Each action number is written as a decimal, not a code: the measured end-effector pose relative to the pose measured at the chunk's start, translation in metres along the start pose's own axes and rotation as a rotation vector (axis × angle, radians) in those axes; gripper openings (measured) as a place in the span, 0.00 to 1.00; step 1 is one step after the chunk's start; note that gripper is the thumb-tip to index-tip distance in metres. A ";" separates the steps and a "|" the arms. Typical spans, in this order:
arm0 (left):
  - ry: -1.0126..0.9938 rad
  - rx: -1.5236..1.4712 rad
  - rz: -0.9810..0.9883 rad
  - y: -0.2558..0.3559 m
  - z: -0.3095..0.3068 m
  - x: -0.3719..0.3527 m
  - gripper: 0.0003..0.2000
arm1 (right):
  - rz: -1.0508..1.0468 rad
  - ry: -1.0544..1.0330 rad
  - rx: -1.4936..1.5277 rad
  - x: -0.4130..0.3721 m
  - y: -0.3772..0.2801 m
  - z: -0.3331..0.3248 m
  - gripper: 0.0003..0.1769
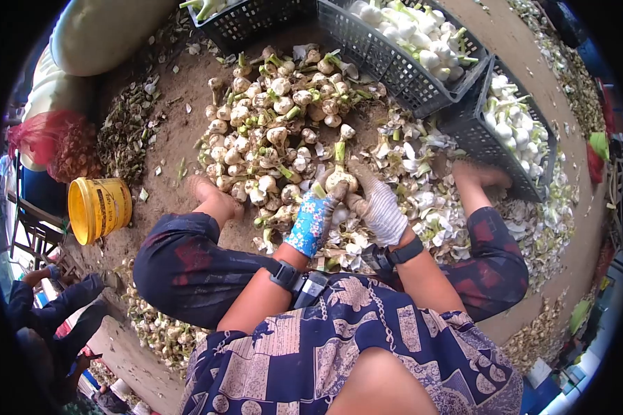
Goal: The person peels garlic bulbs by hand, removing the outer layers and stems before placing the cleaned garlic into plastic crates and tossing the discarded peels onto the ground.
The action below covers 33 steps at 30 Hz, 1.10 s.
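Garlic bulb [340,181] — held between left grip [327,200] and right grip [379,206].

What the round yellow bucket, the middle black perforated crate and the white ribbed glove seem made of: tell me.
Yellow bucket: probably smooth plastic, slightly glossy, with dark printing.
Black crate: likely moulded plastic, fairly matte; its wall has regular small holes.
White glove on the right hand: apparently soiled knitted fabric, showing ribs; fibre unclear.
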State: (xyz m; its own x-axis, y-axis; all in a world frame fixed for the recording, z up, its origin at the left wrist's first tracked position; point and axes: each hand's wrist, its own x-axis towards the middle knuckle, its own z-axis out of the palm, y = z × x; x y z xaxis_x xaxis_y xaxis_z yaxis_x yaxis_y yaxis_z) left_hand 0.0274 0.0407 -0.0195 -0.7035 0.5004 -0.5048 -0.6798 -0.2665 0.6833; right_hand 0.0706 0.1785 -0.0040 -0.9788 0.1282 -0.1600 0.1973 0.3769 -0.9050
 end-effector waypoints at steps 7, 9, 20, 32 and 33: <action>-0.085 0.926 0.625 0.021 0.011 -0.043 0.30 | 0.105 -0.014 0.446 -0.051 -0.025 -0.060 0.16; -0.158 1.201 0.732 0.031 0.021 -0.060 0.32 | -0.034 0.071 0.067 -0.054 -0.051 -0.042 0.13; -0.309 0.654 0.418 0.043 0.002 -0.067 0.31 | 0.082 0.059 0.230 -0.062 -0.073 -0.026 0.14; -0.154 -0.192 0.100 0.022 0.003 -0.053 0.24 | 0.078 0.077 0.162 -0.051 -0.071 -0.011 0.10; -0.228 -0.229 0.035 0.019 -0.004 -0.044 0.21 | 0.171 0.037 0.321 -0.052 -0.071 -0.016 0.10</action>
State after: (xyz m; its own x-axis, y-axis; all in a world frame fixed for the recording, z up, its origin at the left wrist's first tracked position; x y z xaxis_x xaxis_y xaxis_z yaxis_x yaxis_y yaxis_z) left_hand 0.0448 0.0101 0.0135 -0.6801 0.6523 -0.3346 -0.7035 -0.4522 0.5483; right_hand 0.1082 0.1596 0.0745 -0.9293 0.1996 -0.3108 0.3249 0.0410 -0.9449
